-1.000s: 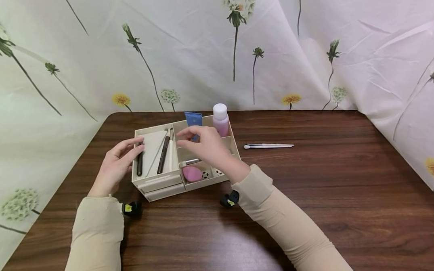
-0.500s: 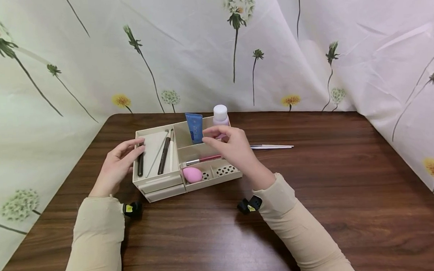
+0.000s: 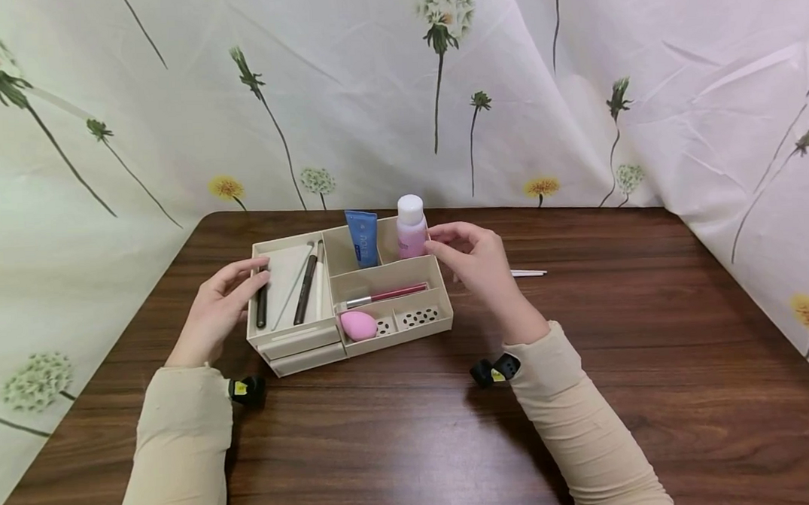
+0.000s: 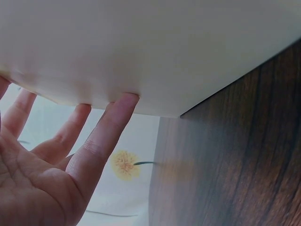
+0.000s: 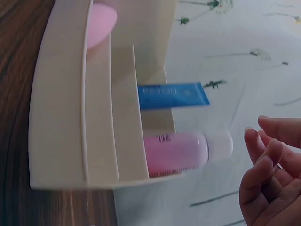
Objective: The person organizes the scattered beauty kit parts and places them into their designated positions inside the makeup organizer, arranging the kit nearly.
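Observation:
A cream makeup organizer [image 3: 307, 355] with two drawer fronts stands on the table. My left hand [image 3: 213, 310] rests its fingertips against the organizer's left side; the left wrist view shows extended fingers [image 4: 101, 146] touching that wall. Just off the right side is my right hand [image 3: 476, 268], loosely bent and holding nothing. In the right wrist view it lies apart from a pink bottle [image 5: 176, 153] with a white cap. Beside the bottle stands a blue tube [image 3: 363, 238]. A pink makeup sponge [image 3: 359, 325] and a red-handled brush [image 3: 398, 292] occupy the front compartments.
Dark pencils [image 3: 304, 291] and thin sticks lie in the organizer's left tray. White brush handles [image 3: 529, 273] show on the table behind my right hand, which hides their other ends. A flowered cloth [image 3: 370, 96] hangs behind the table [image 3: 399, 448].
My right hand has moved right, from over the middle of the organizer to beside its right edge, uncovering the tube, brush and bottle. The left hand stays at the left side.

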The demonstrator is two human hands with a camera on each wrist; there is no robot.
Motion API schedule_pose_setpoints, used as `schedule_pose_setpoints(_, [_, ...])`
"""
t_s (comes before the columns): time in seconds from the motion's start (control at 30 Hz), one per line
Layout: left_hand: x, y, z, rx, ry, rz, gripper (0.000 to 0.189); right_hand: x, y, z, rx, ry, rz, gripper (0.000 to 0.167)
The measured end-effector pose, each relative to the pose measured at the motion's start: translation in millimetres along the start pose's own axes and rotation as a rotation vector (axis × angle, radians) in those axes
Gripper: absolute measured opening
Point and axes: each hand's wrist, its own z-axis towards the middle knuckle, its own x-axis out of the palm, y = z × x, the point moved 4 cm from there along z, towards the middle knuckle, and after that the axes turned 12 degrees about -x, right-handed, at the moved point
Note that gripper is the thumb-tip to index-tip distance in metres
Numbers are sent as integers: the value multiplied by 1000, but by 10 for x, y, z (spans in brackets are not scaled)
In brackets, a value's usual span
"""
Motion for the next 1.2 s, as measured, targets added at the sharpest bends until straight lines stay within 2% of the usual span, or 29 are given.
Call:
schedule_pose_setpoints(0.17, [5, 7, -1, -5, -2, 5, 48, -123, -74, 19, 42, -24, -27, 27])
schedule_pose_setpoints(0.53, [5, -1, -3, -1, 2, 26, 49, -305, -244, 45, 96, -26, -115, 30])
schedule_pose_setpoints(1.2, [-2, 2, 7, -6, 2, 20, 49, -446, -718, 73, 233, 39, -224, 32])
